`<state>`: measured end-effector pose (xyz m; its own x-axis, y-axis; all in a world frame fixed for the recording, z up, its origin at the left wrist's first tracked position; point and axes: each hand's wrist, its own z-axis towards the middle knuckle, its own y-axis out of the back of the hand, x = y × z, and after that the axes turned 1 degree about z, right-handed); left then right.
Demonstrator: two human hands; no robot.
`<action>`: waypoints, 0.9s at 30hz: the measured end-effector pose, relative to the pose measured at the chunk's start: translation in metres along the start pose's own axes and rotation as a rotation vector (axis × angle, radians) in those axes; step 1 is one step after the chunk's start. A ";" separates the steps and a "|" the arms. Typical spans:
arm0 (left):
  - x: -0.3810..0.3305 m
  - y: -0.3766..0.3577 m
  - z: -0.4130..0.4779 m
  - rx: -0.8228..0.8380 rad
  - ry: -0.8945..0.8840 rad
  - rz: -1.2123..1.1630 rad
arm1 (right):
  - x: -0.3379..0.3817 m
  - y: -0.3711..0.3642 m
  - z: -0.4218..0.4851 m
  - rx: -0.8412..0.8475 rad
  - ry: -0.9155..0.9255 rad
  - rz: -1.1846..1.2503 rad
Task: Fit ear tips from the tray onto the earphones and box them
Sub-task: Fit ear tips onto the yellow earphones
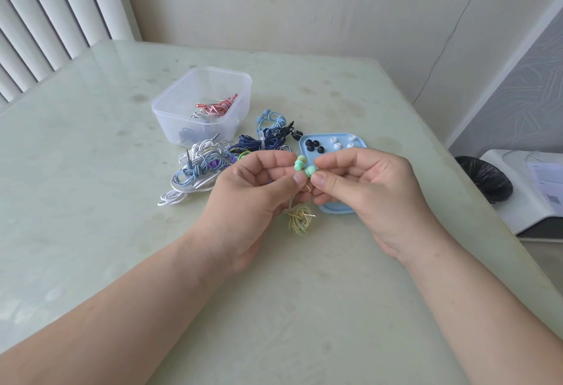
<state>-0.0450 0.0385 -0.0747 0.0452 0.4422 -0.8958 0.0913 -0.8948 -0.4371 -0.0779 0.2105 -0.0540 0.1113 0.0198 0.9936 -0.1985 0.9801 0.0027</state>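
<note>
Thumb and forefinger of the left hand (262,183) pinch a green earphone (300,165); the right hand (365,189) pinches its twin (311,171), touching it, above the table (304,293). Their yellowish cable (298,220) hangs bundled between the hands. Under the right hand, toward the table's right edge, a blue tray (335,210) holds black ear tips (313,145) and white ear tips (337,143). Left of it lies a pile of earphones (210,162), with a clear box (170,116) behind, red earphones (217,107) inside.
</note>
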 end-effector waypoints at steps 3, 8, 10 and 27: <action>0.001 0.000 0.000 -0.019 -0.013 -0.007 | -0.001 -0.002 -0.002 0.005 0.027 -0.064; 0.000 -0.002 -0.004 -0.067 -0.057 -0.040 | -0.006 -0.010 -0.009 -0.002 0.081 -0.157; -0.002 -0.002 -0.005 -0.079 -0.069 -0.052 | -0.006 -0.012 -0.010 0.013 0.082 -0.159; -0.018 0.008 -0.003 -0.025 -0.198 0.166 | 0.008 -0.017 -0.015 0.087 -0.118 0.008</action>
<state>-0.0416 0.0238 -0.0622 -0.1337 0.2666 -0.9545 0.1235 -0.9512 -0.2830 -0.0592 0.1969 -0.0479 -0.0053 -0.0007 1.0000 -0.2833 0.9590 -0.0008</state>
